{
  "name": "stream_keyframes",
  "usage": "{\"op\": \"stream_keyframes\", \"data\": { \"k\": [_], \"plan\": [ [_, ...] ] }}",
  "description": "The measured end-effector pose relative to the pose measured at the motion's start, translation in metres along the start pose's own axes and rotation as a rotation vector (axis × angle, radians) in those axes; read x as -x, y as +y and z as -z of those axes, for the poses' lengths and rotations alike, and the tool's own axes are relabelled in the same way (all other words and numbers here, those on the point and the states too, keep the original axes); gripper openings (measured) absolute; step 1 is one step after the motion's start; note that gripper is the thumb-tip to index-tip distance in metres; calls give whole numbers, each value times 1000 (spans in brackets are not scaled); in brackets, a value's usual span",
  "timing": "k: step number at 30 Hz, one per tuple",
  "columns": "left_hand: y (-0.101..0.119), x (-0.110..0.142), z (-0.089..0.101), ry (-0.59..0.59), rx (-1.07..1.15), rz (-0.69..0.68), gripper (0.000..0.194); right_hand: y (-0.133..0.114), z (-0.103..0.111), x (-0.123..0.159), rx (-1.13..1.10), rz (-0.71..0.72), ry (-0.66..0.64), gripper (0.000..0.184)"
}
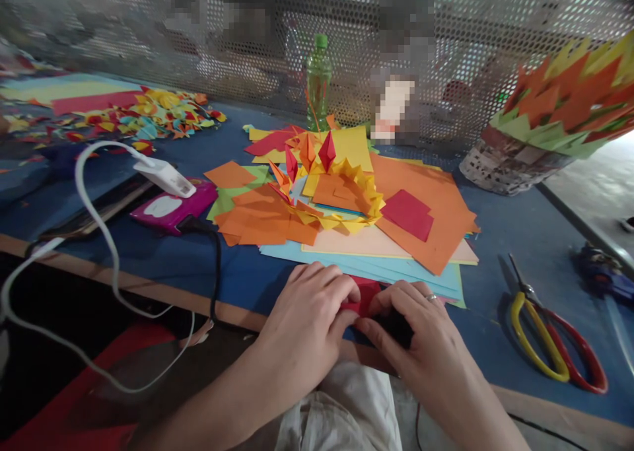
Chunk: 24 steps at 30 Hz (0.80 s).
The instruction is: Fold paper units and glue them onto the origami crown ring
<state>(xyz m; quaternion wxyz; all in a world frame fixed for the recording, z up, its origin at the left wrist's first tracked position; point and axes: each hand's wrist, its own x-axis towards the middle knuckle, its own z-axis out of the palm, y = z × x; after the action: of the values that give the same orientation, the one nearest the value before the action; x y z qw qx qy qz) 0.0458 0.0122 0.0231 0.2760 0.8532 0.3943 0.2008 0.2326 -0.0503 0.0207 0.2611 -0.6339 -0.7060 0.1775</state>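
Nearly closed fingers on red paper

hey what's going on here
A person has both the left hand and the right hand on a piece of red paper near the table's edge. Just beyond, a yellow folded-paper ring with red and orange points sits on coloured sheets. Scissors lie to the right, untouched.

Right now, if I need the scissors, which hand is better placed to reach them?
Probably the right hand: the scissors lie on its side of the blue table. The left hand is farther and would likely cross the right. Both hands are at the red paper.
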Motion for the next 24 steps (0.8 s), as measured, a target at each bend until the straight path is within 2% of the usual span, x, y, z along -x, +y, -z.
{"op": "stream_keyframes", "data": {
  "k": [14, 20, 24],
  "plan": [
    [2, 1, -2, 20, 11, 11, 12, -1, -5, 1, 90, 34, 40, 16],
    [3, 2, -2, 36, 34, 19, 16, 5, -6, 1, 137, 93, 53, 17],
    [2, 5, -3, 111, -10, 41, 21, 12, -6, 1, 185, 158, 37, 19]
  ]
}}
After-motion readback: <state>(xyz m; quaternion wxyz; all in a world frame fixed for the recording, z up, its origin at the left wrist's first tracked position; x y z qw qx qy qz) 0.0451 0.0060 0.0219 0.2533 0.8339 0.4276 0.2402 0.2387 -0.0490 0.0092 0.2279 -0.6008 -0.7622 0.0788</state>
